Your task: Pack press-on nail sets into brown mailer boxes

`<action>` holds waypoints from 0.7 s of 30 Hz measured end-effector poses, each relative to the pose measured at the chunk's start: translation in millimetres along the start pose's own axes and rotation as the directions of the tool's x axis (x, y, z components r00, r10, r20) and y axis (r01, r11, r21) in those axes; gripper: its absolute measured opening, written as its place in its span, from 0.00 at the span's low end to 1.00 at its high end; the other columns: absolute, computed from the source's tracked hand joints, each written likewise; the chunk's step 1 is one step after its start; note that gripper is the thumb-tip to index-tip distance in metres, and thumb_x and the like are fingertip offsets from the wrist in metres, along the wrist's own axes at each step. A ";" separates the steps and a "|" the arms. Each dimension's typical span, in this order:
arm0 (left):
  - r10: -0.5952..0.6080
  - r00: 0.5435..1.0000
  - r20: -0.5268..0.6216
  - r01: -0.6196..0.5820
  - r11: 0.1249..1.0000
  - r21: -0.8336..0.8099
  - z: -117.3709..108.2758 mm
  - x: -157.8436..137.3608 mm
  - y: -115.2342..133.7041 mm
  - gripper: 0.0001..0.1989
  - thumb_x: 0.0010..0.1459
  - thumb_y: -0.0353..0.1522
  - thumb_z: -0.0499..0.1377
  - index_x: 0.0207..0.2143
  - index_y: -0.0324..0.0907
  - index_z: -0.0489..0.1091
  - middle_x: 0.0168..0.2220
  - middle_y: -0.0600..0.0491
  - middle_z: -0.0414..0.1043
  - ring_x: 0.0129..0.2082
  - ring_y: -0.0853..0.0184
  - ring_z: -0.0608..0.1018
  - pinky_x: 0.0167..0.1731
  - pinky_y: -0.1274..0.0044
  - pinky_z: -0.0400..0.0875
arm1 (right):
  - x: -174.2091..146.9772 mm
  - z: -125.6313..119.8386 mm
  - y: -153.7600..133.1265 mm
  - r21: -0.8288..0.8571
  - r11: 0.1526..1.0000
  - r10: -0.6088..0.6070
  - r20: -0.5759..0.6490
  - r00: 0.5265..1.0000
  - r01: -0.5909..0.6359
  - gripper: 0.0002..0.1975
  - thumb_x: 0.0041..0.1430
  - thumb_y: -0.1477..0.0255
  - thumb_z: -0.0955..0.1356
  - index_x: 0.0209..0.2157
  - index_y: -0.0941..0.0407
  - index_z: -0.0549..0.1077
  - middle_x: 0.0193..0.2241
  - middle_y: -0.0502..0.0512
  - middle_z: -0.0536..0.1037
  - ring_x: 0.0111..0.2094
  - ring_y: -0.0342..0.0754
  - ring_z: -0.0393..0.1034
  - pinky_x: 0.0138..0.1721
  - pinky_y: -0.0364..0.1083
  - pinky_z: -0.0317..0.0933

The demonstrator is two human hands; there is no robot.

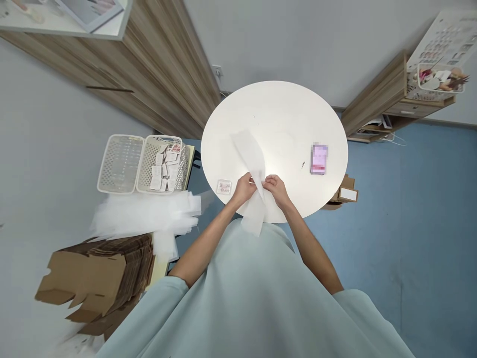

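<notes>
Pinching a white strip [256,156] above the near side of the tabletop [294,112].
Left grip [252,182] and right grip [265,183] both clasp it mid-length, forearms [209,244] converging from the near side.

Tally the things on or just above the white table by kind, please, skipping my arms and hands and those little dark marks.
Thin white translucent sheet: 1
Small clear rectangular box with pinkish contents: 1
Flat purple-pink rectangular item, blurred out: 1
Total: 3

The sheet [251,151] looks matt and translucent, the tabletop [283,107] smooth, the basket [183,166] plastic, the cartons [87,273] cardboard.
</notes>
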State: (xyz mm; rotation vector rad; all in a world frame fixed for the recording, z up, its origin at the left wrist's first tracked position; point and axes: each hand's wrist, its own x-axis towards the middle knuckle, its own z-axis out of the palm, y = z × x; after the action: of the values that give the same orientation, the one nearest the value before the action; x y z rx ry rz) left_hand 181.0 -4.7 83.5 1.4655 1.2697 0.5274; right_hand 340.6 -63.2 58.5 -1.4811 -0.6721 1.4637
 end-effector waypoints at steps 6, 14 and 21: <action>0.031 0.995 -0.093 -0.028 0.999 0.029 -13.4 12.7 -9.2 0.26 0.55 0.25 0.59 0.58 0.43 0.74 0.53 0.46 0.78 0.36 0.67 0.78 0.39 0.73 0.76 | 14.6 -16.6 4.6 0.028 0.999 -0.019 -0.107 0.994 0.022 0.25 0.48 0.57 0.76 0.43 0.52 0.68 0.38 0.50 0.77 0.41 0.46 0.74 0.50 0.49 0.70; -0.162 0.969 -0.185 0.174 0.983 0.051 -44.7 19.1 -49.6 0.16 0.56 0.27 0.60 0.47 0.43 0.78 0.45 0.50 0.79 0.38 0.65 0.79 0.40 0.74 0.75 | 39.5 -41.7 14.6 0.011 1.000 0.002 -0.234 0.972 0.000 0.26 0.45 0.64 0.76 0.46 0.52 0.68 0.31 0.44 0.74 0.35 0.46 0.72 0.44 0.49 0.67; -0.232 0.958 -0.170 0.257 0.955 0.149 -46.4 23.4 -79.7 0.16 0.55 0.24 0.59 0.44 0.42 0.81 0.35 0.52 0.80 0.37 0.63 0.80 0.45 0.72 0.75 | 61.3 -35.8 30.7 -0.062 0.997 0.014 -0.292 0.956 -0.034 0.26 0.43 0.65 0.76 0.45 0.51 0.67 0.38 0.49 0.77 0.36 0.46 0.72 0.43 0.48 0.67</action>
State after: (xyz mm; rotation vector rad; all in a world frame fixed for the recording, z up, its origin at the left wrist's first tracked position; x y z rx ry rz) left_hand 116.2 24.4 20.1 1.3995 1.6258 0.3762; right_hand 377.3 -31.0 -1.4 -1.7198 -0.5266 1.2157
